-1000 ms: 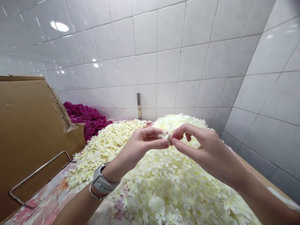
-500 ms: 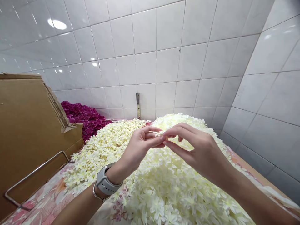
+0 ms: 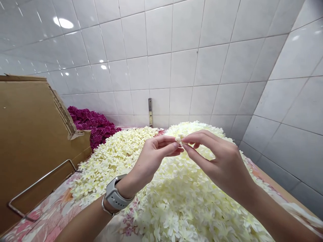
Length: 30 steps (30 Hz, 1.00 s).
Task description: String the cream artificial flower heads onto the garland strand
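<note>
Between the fingertips of both hands is a small cream-white flower [image 3: 179, 138], partly covered by the fingers. My left hand [image 3: 155, 153], with a watch [image 3: 117, 193] on its wrist, pinches it from the left. From the right, my right hand [image 3: 214, 151] grips it between thumb and index finger. Beneath the hands spreads a large heap of loose white flowers [image 3: 181, 195]. A second pile of smaller cream flowers [image 3: 108, 158] lies to the left of it.
A cardboard box [image 3: 30, 127] stands on the left, with a bent metal wire frame [image 3: 40, 183] in front. Magenta flowers [image 3: 93, 124] are piled behind it. A floral cloth [image 3: 63, 215] covers the table. Tiled walls [image 3: 184, 70] rise behind and at right, with a metal strip [image 3: 150, 112].
Both hands have shifted slightly right, and the fingertips have drawn a little apart, so more of the small flower shows between them. The view has turned slightly.
</note>
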Available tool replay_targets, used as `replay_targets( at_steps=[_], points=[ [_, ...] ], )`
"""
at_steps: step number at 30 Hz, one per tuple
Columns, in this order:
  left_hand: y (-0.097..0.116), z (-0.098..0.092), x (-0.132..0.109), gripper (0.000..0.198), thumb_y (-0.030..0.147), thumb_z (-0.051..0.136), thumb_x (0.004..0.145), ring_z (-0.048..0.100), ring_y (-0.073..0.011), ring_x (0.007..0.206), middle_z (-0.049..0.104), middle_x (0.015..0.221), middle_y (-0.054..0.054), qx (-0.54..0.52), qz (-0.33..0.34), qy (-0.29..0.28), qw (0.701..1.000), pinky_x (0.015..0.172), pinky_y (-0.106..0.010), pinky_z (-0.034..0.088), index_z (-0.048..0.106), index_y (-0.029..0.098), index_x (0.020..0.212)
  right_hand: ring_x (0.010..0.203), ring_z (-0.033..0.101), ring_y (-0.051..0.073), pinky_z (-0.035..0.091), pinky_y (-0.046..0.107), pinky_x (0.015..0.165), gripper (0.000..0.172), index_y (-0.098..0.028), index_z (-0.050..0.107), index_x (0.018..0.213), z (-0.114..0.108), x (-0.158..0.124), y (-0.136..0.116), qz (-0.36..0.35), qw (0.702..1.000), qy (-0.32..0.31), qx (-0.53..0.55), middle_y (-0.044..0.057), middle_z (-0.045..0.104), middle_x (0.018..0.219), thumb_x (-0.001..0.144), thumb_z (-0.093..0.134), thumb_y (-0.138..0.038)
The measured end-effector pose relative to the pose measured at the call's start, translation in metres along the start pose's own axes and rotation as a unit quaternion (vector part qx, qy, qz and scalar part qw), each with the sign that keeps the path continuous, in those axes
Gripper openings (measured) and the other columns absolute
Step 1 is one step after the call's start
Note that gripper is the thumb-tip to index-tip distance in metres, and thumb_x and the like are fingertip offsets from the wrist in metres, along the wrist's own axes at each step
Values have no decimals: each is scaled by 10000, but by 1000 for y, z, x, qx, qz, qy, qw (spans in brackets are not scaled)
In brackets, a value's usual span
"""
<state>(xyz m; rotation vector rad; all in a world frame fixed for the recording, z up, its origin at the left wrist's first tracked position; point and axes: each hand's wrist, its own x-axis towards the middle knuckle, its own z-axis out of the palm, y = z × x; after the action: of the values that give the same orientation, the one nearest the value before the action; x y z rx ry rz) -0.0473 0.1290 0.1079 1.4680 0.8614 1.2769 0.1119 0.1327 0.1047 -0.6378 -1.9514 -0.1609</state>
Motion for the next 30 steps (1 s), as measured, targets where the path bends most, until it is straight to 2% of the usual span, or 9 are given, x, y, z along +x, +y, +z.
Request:
replay_targets(
  at_steps=[2,4,9,11,13,17,23,26,30],
  points=[
    [-4,-1,0,134,216,593,804,664,-156,785,701,846,-74,95,85,6,992,766,-292,533,625,113,883,699,569,120,474,235,623,73,-181,579,835,0,-1,1,17,1000,-5,5,21,626,784,831,527,-130],
    [-10,-3,0,125,170,533,835,655,-165,808,690,875,-90,278,228,18,933,739,-290,527,611,109,912,663,566,124,472,240,594,48,-189,574,817,1,-3,6,32,999,-13,0,12,626,764,828,529,-174],
    [-21,-9,0,252,35,322,889,606,-141,678,624,754,-72,688,426,1,587,550,-237,439,572,59,905,579,569,135,431,242,503,156,-211,580,743,9,-7,23,66,995,-57,-47,-8,637,701,812,519,-338],
    [-21,-11,0,255,7,305,884,581,-125,627,580,698,-49,738,448,0,505,519,-233,399,553,59,861,557,578,131,408,233,469,231,-215,581,719,12,-7,26,63,994,-68,-61,-15,643,678,823,483,-396],
    [-19,-10,0,238,-4,314,879,575,-117,614,551,673,-34,753,462,12,468,511,-227,376,537,63,832,518,574,122,385,230,440,298,-216,576,694,13,-5,26,49,994,-64,-74,-22,636,640,835,445,-443],
    [-16,-9,0,223,0,322,882,572,-110,592,537,657,-21,755,472,24,454,500,-223,360,529,58,820,478,565,117,379,234,424,371,-218,578,689,13,-4,24,29,993,-57,-101,-25,631,620,845,408,-509],
    [-18,-9,0,266,7,285,891,586,-131,625,578,698,-47,746,457,2,485,523,-234,376,545,42,846,469,563,134,388,250,412,429,-223,580,678,13,-5,24,29,993,-53,-100,-13,629,616,832,392,-576],
    [-21,-10,1,286,11,275,886,586,-142,654,600,734,-66,715,418,-8,560,526,-236,376,557,53,862,508,581,147,423,265,451,398,-219,584,706,12,-6,24,59,993,-56,-90,3,640,656,825,418,-560],
    [-22,-9,3,205,85,377,869,572,-146,645,632,761,-72,608,310,-24,731,551,-245,409,581,85,870,620,620,162,472,271,519,337,-209,597,932,8,-8,28,121,988,-47,-80,35,667,850,783,531,-504]
  ],
)
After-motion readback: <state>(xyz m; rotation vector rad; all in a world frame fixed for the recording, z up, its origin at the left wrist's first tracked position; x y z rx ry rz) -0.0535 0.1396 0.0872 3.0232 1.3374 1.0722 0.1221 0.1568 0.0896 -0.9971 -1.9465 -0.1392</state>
